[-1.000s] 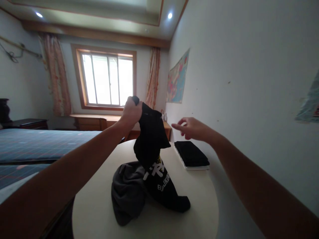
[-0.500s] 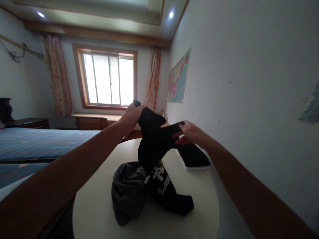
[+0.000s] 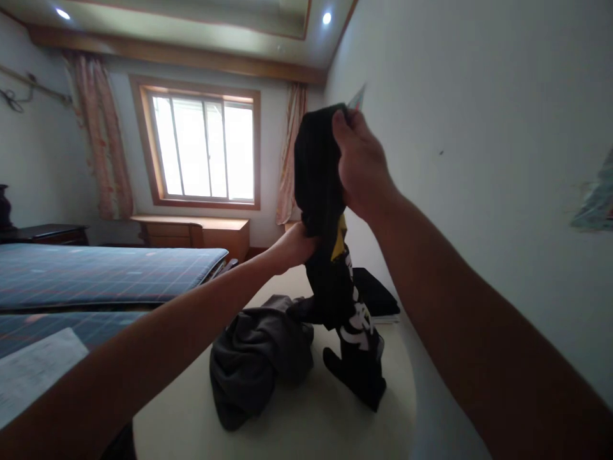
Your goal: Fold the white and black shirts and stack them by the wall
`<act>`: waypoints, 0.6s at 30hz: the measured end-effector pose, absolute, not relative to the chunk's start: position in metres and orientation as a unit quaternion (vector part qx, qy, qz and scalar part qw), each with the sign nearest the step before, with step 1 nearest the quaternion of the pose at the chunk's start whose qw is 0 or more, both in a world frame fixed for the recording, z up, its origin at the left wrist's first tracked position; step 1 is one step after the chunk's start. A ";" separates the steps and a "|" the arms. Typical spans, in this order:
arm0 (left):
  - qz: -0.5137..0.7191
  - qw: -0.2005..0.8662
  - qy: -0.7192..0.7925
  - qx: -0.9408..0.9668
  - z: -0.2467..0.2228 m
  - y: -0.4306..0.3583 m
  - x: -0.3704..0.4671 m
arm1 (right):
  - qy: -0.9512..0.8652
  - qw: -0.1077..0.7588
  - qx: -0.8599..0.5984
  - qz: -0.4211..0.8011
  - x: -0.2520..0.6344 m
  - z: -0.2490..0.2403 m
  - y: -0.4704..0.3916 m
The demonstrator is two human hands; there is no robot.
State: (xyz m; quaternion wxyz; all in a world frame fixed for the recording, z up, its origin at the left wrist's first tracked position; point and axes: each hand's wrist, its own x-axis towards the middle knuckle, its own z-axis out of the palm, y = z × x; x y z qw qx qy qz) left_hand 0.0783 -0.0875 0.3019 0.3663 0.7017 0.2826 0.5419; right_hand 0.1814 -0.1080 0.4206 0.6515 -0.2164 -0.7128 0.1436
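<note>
A black garment point(image 3: 328, 281) with white lettering and a yellow patch hangs bunched above the table; its kind is not clear. My right hand point(image 3: 364, 156) holds it high by its top edge, the thumb pressed on the cloth. Lower down on its left side, my left hand point(image 3: 297, 246) is closed on the same garment, with the fingertips hidden in the fabric. The garment's lower end rests on the round white table point(image 3: 306, 421). Beside it lies a crumpled dark grey cloth point(image 3: 253, 364), touched by a fold of the black one.
Behind the garment, at the table's right, lies a folded black cloth point(image 3: 373, 294) on something white and flat. The wall point(image 3: 488, 191) stands close on the right. A bed with a blue plaid mattress point(image 3: 105, 271) is at left; a wooden desk point(image 3: 225, 230) stands under the window.
My right hand has risen, lifting the garment's top edge. My left hand has moved down and right along the cloth. The grey cloth has spread slightly to the right.
</note>
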 end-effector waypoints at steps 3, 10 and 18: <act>0.616 0.384 0.274 0.631 0.315 -0.082 0.064 | -0.712 0.634 -0.246 0.175 0.200 0.410 -0.091; 0.793 0.259 0.162 0.526 0.382 -0.091 0.012 | -0.675 0.578 -0.408 0.209 0.273 0.337 -0.025; 0.572 0.161 0.437 0.675 0.310 -0.073 -0.024 | -0.658 0.320 -0.679 0.059 0.347 0.172 0.031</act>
